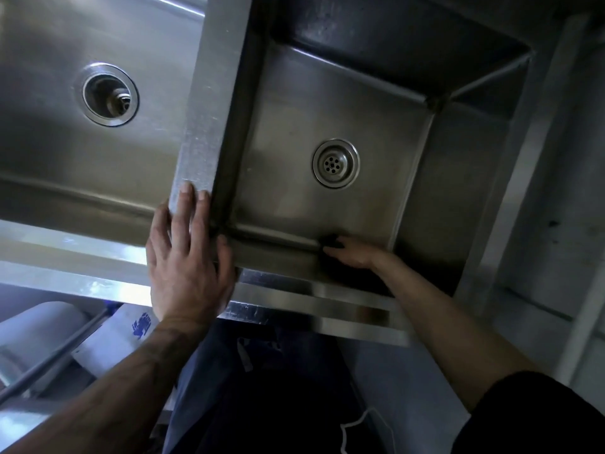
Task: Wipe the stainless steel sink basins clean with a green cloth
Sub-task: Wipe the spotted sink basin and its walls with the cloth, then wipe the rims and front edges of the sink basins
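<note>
Two stainless steel basins lie below me: a right basin (360,103) with a perforated drain (336,163) and a left basin (49,158) with an open drain (109,95). My right hand (353,253) reaches down inside the right basin and presses a dark cloth (330,241) against the crease where the floor meets the near wall. The cloth looks almost black in this light and is mostly covered by my fingers. My left hand (186,257) lies flat with straight fingers on the divider (203,132) between the basins, at its near corner.
The sink's front rim (311,303) runs across below my hands. Under the rim at the lower left are white rolls (49,326) and a white item with a blue print (131,329) behind a metal bar. A grey wall and ledge (563,224) stand to the right.
</note>
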Demonstrator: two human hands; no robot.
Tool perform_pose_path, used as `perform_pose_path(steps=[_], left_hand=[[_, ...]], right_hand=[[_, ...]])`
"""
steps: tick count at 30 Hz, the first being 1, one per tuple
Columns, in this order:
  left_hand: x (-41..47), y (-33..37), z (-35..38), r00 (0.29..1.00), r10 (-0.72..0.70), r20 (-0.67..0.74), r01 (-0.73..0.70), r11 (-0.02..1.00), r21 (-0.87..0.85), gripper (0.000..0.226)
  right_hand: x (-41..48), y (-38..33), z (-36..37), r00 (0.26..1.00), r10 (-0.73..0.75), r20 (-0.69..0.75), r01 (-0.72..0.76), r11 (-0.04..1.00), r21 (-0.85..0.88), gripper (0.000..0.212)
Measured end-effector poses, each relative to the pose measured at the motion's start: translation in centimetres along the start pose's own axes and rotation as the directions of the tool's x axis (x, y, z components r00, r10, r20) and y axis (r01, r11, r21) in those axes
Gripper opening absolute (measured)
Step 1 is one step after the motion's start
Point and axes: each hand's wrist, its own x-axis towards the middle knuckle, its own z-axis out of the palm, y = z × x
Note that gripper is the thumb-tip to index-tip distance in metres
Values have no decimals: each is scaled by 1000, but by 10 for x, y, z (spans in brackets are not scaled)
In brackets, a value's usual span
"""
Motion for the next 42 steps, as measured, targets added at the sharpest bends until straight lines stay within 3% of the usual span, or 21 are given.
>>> perform_pose_path(steps=[4,10,15,18,20,24,28,33,39,42], left_hand=[[0,0,0,1000,4,-3,-4,1000,2,64],[0,-1,1,1000,4,-8,-4,1000,5,65],[1,-1,1,1000,13,-8,-13,1000,-5,64],[1,-1,1,1000,20,-15,-20,1000,-2,63],[1,-1,0,1000,26,-15,-26,1000,-11,62],[0,0,0,1000,20,-17,-21,1000,-22,62],[0,2,-1,1000,10,-14,-11,999,-47,63],[-1,0,1,999,24,-30,-26,999,-47,62],[1,1,-2,999,35,-41,-37,998,-45,56],[3,10,-8,971,238,-13,-238,964,-116,52]], right_hand=[[16,-72,9,986,-166,2,166,986,34,54],[-2,-164,16,901,-432,-27,431,890,146,49],[-42,-160,20,861,-496,-111,508,839,195,52],[-64,-115,13,883,-448,-141,469,856,219,39],[-76,-71,7,922,-365,-127,385,899,209,31],[-82,25,-6,974,-186,-127,204,968,147,34],[-86,69,-17,994,-23,-109,38,990,134,21],[-76,29,-9,993,-30,-118,45,992,120,32],[-72,-56,-1,974,-179,-142,217,917,335,35],[-75,-73,-1,968,-131,-213,229,807,544,41]])
